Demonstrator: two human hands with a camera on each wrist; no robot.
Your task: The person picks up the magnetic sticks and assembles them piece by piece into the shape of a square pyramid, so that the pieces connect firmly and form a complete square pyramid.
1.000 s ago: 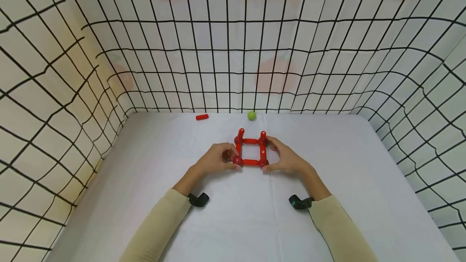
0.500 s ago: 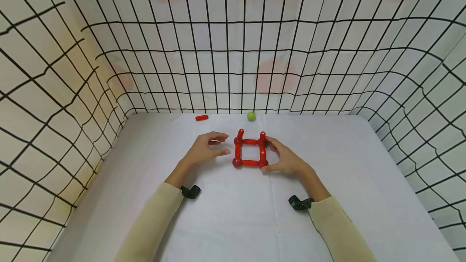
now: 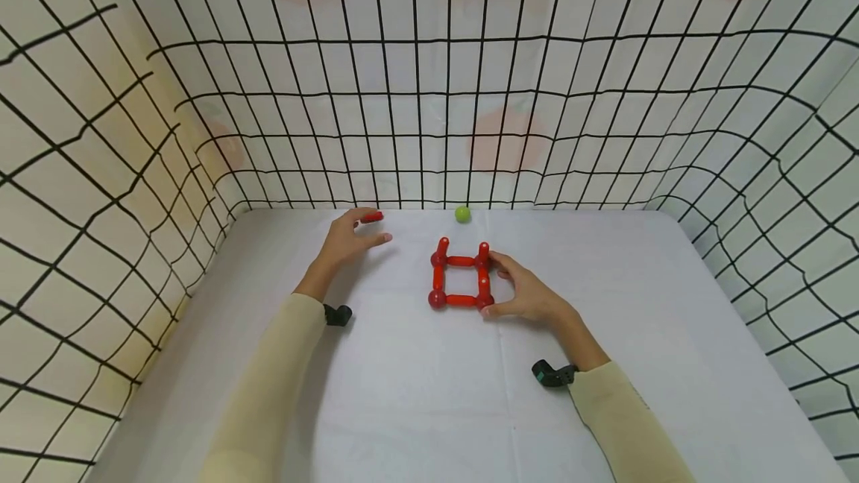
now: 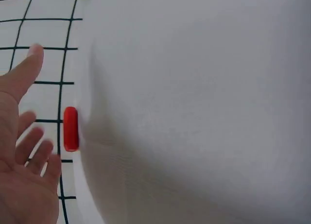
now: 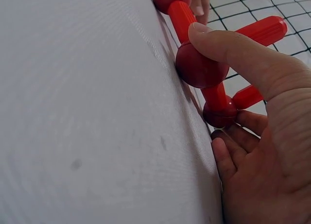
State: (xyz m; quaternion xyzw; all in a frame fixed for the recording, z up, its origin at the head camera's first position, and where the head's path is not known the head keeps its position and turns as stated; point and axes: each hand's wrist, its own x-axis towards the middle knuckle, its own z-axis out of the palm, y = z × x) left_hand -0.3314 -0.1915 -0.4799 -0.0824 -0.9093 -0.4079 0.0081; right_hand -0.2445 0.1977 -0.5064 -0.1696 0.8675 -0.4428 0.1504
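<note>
A square frame of red rods and dark red balls [image 3: 460, 300] lies on the white table, with short rods standing up from several of its balls. My right hand [image 3: 526, 294] grips the frame's right side. In the right wrist view its thumb presses the near ball [image 5: 200, 66], and its fingers reach the far ball [image 5: 221, 113]. At the back left, my left hand [image 3: 344, 241] reaches over a loose red rod [image 3: 372, 218], thumb and fingers spread. The left wrist view shows that rod [image 4: 71, 129] just beyond the fingertips, with a gap between.
A green ball [image 3: 462, 215] sits at the table's back edge, behind the frame. Black wire mesh [image 3: 429, 92] with white cloth behind it rises along the back and both sides. White cloth [image 3: 429, 408] covers the table.
My left hand has let go of the frame's near left ball and moved left and away to the loose red rod. The right hand and the frame have stayed put.
</note>
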